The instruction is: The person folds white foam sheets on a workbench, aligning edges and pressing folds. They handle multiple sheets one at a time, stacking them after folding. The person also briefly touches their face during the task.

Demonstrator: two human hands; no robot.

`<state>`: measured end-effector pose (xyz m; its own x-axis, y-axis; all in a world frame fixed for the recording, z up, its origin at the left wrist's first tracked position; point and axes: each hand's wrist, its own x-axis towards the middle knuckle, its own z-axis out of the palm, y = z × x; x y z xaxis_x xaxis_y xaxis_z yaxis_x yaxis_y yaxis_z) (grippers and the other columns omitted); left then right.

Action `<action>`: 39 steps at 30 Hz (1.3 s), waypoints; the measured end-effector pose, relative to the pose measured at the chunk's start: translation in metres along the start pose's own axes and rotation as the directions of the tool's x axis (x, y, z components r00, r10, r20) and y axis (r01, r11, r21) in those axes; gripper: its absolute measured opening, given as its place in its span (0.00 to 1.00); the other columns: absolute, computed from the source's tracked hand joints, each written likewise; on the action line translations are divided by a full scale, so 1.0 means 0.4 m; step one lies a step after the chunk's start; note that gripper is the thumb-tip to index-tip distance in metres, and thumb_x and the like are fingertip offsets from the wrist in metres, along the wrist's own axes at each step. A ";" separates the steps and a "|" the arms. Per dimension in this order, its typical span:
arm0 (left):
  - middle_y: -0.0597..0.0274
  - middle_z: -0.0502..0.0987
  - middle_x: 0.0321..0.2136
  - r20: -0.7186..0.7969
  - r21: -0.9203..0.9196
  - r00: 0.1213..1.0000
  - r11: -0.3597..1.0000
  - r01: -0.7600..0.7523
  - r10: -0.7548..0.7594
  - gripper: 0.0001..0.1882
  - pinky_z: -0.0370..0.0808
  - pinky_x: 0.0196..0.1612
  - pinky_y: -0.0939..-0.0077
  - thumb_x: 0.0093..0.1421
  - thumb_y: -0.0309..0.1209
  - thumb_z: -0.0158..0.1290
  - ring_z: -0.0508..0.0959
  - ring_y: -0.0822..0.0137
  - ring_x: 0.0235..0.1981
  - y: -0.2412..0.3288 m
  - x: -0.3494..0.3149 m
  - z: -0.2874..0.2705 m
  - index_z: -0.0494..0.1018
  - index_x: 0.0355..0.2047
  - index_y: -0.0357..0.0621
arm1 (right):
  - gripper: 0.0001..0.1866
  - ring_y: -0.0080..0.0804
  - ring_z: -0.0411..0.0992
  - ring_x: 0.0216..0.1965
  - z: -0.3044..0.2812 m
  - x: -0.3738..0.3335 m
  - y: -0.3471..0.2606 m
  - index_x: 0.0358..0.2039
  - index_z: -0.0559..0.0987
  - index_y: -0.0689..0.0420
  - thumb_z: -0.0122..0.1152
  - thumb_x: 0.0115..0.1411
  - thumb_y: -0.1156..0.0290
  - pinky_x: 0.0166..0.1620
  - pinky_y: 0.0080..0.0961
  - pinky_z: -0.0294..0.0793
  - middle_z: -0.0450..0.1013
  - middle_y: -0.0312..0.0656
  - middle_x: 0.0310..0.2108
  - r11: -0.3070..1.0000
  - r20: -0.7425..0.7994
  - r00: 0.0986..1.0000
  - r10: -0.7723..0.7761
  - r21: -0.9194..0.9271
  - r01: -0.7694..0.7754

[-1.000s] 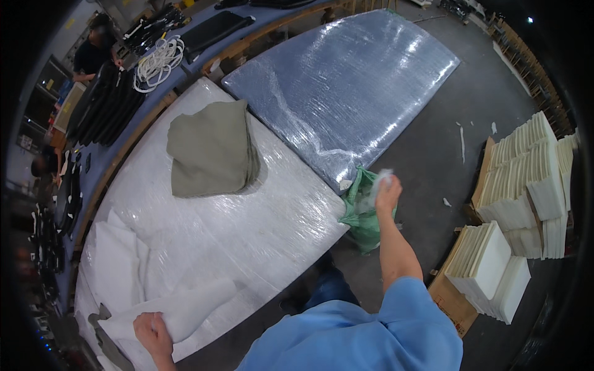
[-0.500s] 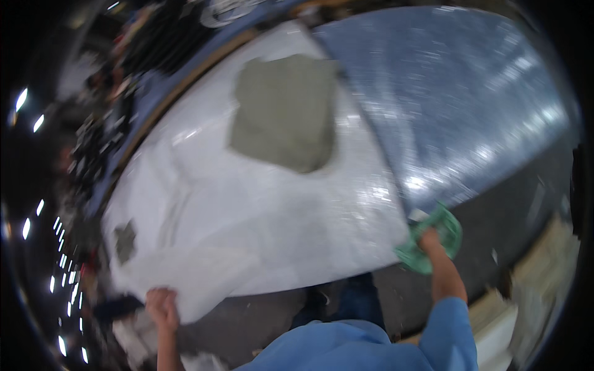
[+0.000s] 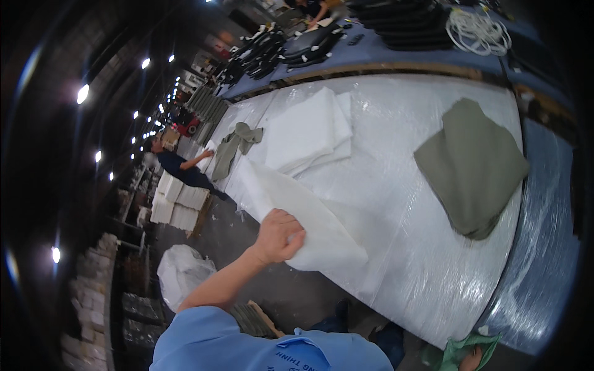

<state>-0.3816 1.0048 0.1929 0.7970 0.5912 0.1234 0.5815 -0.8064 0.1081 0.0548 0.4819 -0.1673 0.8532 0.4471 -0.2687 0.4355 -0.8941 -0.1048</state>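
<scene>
My left hand [image 3: 279, 237] is closed on the near edge of a white, soft-looking padding sheet [image 3: 328, 238], which hangs partly over the table's near edge. At the lower right, my right hand [image 3: 471, 360] reaches into a green bag-like piece [image 3: 458, 347] by the table's near corner; its fingers are hidden. On the plastic-covered white table [image 3: 396, 204] lies a stack of white padding sheets [image 3: 303, 133]. Right of it rests a folded grey-green fabric piece [image 3: 473, 170]. A smaller grey-green fabric piece [image 3: 232, 148] is at the table's left end.
A person [image 3: 179, 167] in dark clothes stands at the table's left end, beside piled white sheets [image 3: 179, 201]. Behind, a blue table [image 3: 371, 57] carries black stacked pieces [image 3: 312, 44] and a coil of white cord [image 3: 479, 32]. A white plastic bag [image 3: 182, 272] sits on the floor.
My view has swung left, so the table and fabric appear farther right. My left hand still grips a white sheet, now raised more in view. My right hand remains at the green piece.
</scene>
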 end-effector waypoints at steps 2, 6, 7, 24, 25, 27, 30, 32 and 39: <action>0.60 0.77 0.23 -0.021 -0.020 1.000 1.000 -0.010 0.010 0.06 0.70 0.38 0.61 0.54 0.31 0.57 0.77 0.54 0.28 -0.009 -0.003 0.004 0.78 0.23 0.44 | 0.24 0.48 0.74 0.55 -0.072 -0.050 -0.071 0.54 0.78 0.71 0.66 0.65 0.64 0.60 0.41 0.72 0.76 0.58 0.54 0.990 -0.181 0.983 -0.016 0.136 0.041; 0.60 0.74 0.20 -0.098 -0.040 0.995 0.999 -0.004 0.000 0.09 0.70 0.37 0.61 0.55 0.35 0.59 0.76 0.54 0.26 -0.030 -0.025 0.021 0.77 0.20 0.45 | 0.33 0.49 0.73 0.55 -0.192 -0.099 -0.371 0.60 0.72 0.71 0.69 0.63 0.60 0.58 0.42 0.74 0.74 0.56 0.56 0.766 -0.184 0.981 -0.058 0.621 0.162; 0.60 0.74 0.19 -0.101 -0.031 0.995 0.999 0.011 -0.014 0.10 0.71 0.37 0.61 0.55 0.35 0.59 0.76 0.54 0.26 -0.036 -0.037 0.025 0.76 0.20 0.45 | 0.37 0.50 0.73 0.56 -0.257 -0.143 -0.536 0.62 0.70 0.72 0.72 0.60 0.61 0.59 0.41 0.73 0.73 0.57 0.58 0.641 -0.059 0.993 -0.099 0.760 0.109; 0.45 0.68 0.63 -0.453 -0.669 0.684 0.726 0.163 -0.572 0.35 0.59 0.70 0.59 0.62 0.33 0.62 0.64 0.49 0.68 -0.682 -0.146 -0.005 0.61 0.66 0.36 | 0.48 0.52 0.69 0.61 -0.398 -0.506 -1.360 0.67 0.61 0.72 0.77 0.55 0.62 0.64 0.40 0.69 0.69 0.59 0.61 0.554 0.043 0.786 -0.617 0.733 0.395; 0.46 0.68 0.63 -0.312 -0.805 0.731 0.578 0.136 -0.606 0.36 0.60 0.70 0.60 0.62 0.34 0.62 0.64 0.51 0.67 -0.707 -0.148 0.009 0.60 0.67 0.37 | 0.57 0.53 0.64 0.66 -0.433 -0.495 -1.360 0.70 0.54 0.73 0.80 0.49 0.65 0.69 0.40 0.63 0.66 0.62 0.65 0.628 0.172 0.764 -0.622 0.692 0.356; 0.48 0.68 0.63 -0.037 -0.974 0.829 0.204 0.094 -0.558 0.38 0.61 0.69 0.63 0.63 0.36 0.62 0.64 0.56 0.67 -0.735 -0.138 0.027 0.58 0.68 0.38 | 0.58 0.54 0.62 0.68 -0.471 -0.389 -1.297 0.72 0.50 0.72 0.79 0.51 0.66 0.70 0.41 0.61 0.64 0.63 0.66 0.630 0.281 0.593 -0.754 0.563 0.534; 0.47 0.70 0.60 0.061 -0.996 0.833 0.017 0.084 -0.550 0.38 0.66 0.64 0.66 0.62 0.39 0.63 0.69 0.59 0.62 -0.742 -0.141 0.032 0.60 0.66 0.38 | 0.30 0.34 0.75 0.51 -0.596 -0.298 -1.359 0.58 0.73 0.64 0.70 0.55 0.80 0.56 0.31 0.74 0.77 0.44 0.47 0.462 0.309 0.344 -0.887 0.626 0.629; 0.49 0.71 0.59 0.081 -0.996 0.860 -0.071 0.052 -0.504 0.35 0.67 0.63 0.66 0.62 0.39 0.63 0.70 0.60 0.60 -0.723 -0.110 0.043 0.62 0.64 0.39 | 0.32 0.34 0.76 0.49 -0.625 -0.203 -1.400 0.63 0.68 0.64 0.69 0.59 0.74 0.53 0.30 0.75 0.76 0.47 0.49 0.404 0.210 0.354 -0.911 0.623 0.670; 0.52 0.76 0.53 -0.213 -0.944 0.714 0.328 0.025 -0.667 0.25 0.72 0.57 0.68 0.63 0.40 0.62 0.75 0.62 0.54 -0.791 -0.142 0.108 0.70 0.53 0.38 | 0.27 0.33 0.77 0.42 -0.668 -0.397 -2.106 0.56 0.72 0.62 0.51 0.72 0.50 0.47 0.29 0.76 0.79 0.47 0.41 0.357 0.246 0.270 -0.931 0.766 0.535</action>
<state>-0.6039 1.2255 0.1092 0.1468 0.9629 0.2263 0.0560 -0.2365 0.9700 -0.3708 1.1716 0.2194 -0.2459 0.9462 -0.2104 0.3918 -0.1015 -0.9144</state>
